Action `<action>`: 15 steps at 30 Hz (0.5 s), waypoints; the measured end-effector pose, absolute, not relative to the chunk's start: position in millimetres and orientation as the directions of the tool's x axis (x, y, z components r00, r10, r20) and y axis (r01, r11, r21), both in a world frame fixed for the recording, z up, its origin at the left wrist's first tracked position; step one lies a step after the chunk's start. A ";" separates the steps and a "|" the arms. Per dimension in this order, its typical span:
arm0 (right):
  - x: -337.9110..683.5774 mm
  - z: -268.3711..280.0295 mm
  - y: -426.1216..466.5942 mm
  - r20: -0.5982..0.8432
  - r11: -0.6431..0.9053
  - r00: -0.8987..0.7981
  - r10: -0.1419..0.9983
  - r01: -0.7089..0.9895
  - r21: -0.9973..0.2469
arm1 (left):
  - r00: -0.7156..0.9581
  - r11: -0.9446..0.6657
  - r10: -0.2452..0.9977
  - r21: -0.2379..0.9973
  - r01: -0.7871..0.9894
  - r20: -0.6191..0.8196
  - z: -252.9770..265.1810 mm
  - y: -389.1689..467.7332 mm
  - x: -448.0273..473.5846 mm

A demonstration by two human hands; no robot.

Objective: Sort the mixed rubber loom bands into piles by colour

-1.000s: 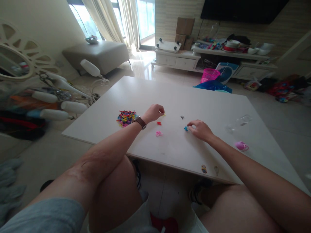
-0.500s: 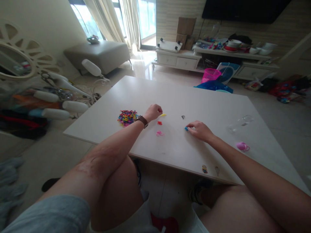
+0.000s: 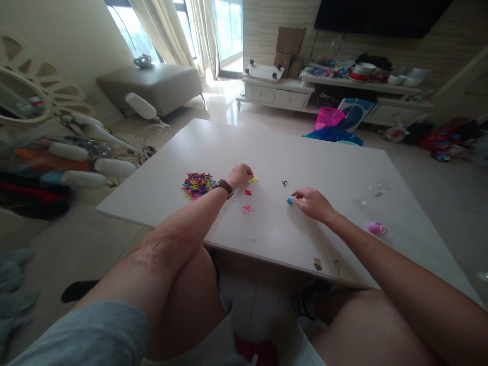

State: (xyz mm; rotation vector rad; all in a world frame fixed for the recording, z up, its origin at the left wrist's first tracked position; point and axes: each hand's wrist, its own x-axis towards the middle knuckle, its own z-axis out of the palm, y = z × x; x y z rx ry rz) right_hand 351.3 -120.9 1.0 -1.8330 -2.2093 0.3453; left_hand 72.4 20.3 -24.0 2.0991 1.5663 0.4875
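My left hand (image 3: 240,175), with a brown-strapped watch on the wrist, is closed, its fingertips pinched at a small yellow bunch of rubber bands (image 3: 254,179) on the table. Thumb and forefinger of my right hand (image 3: 311,202) stand apart beside a small blue bunch of rubber bands (image 3: 290,201). Between the hands and nearer to me are a red bunch (image 3: 247,192) and a pink bunch (image 3: 247,208). A black bunch (image 3: 284,183) rests farther back. Left of my left wrist is a heap of mixed-colour rubber bands (image 3: 198,185), partly behind the watch.
The white table (image 3: 244,147) carries a clear plastic bottle (image 3: 371,194) and a pink-purple item (image 3: 376,228) on the right. Two small stickers, one a yellow cartoon figure (image 3: 317,264), are near the front edge. A white-shaded lamp (image 3: 141,105) stands off the left edge.
My right fingers have parted from the blue bunch, which now lies looser on the table. My left hand stays at the yellow bunch. The view has shifted slightly.
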 end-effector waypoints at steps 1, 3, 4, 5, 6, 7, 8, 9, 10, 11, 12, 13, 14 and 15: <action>351.6 1.2 -120.9 0.042 0.180 -0.176 0.983 0.924 -0.339 | 0.276 -0.230 0.961 0.567 0.791 0.004 -22.3 21.1 70.0; 352.2 1.4 -120.7 0.049 0.181 -0.175 0.983 0.922 -0.343 | 0.254 -0.218 0.967 0.570 0.792 0.018 -17.8 23.3 63.8; 352.4 1.4 -120.6 0.057 0.185 -0.176 0.983 0.920 -0.346 | 0.237 -0.209 0.971 0.574 0.791 0.027 -14.9 24.4 60.0; 352.5 1.4 -120.5 0.065 0.193 -0.181 0.981 0.918 -0.347 | 0.218 -0.197 0.975 0.581 0.790 0.036 -11.7 25.6 55.9; 352.7 1.4 -120.4 0.075 0.202 -0.187 0.979 0.916 -0.346 | 0.194 -0.181 0.980 0.588 0.788 0.043 -8.2 26.5 51.5; 352.9 1.5 -120.3 0.084 0.212 -0.194 0.977 0.916 -0.342 | 0.166 -0.161 0.985 0.597 0.786 0.048 -4.6 27.3 46.9; 353.1 1.6 -120.1 0.092 0.218 -0.198 0.976 0.917 -0.335 | 0.137 -0.138 0.989 0.607 0.783 0.049 -0.8 27.7 42.1; 353.5 1.5 -120.0 0.098 0.218 -0.196 0.976 0.920 -0.325 | 0.107 -0.113 0.993 0.616 0.780 0.047 2.9 27.7 37.2; 354.1 1.2 -119.7 0.101 0.210 -0.188 0.977 0.926 -0.312 | 0.081 -0.089 0.996 0.624 0.777 0.042 6.4 27.3 32.1; 354.9 0.6 -119.3 0.098 0.195 -0.173 0.980 0.934 -0.299 | 0.057 -0.068 0.998 0.630 0.774 0.037 9.6 26.7 26.9; 356.1 -0.5 -118.8 0.088 0.175 -0.156 0.984 0.942 -0.286 | 0.038 -0.051 0.999 0.635 0.771 0.034 12.4 25.8 21.5; 357.5 -2.0 -118.1 0.073 0.152 -0.138 0.988 0.951 -0.270 | 0.023 -0.038 0.999 0.639 0.768 0.031 14.7 24.8 16.0; 359.2 -4.0 -117.4 0.051 0.126 -0.117 0.992 0.959 -0.252 | 0.009 -0.026 1.000 0.641 0.767 0.029 16.4 23.8 10.4; 361.1 -6.2 -116.7 0.024 0.100 -0.097 0.995 0.968 -0.232 | -0.002 -0.016 1.000 0.642 0.767 0.028 17.6 22.7 4.7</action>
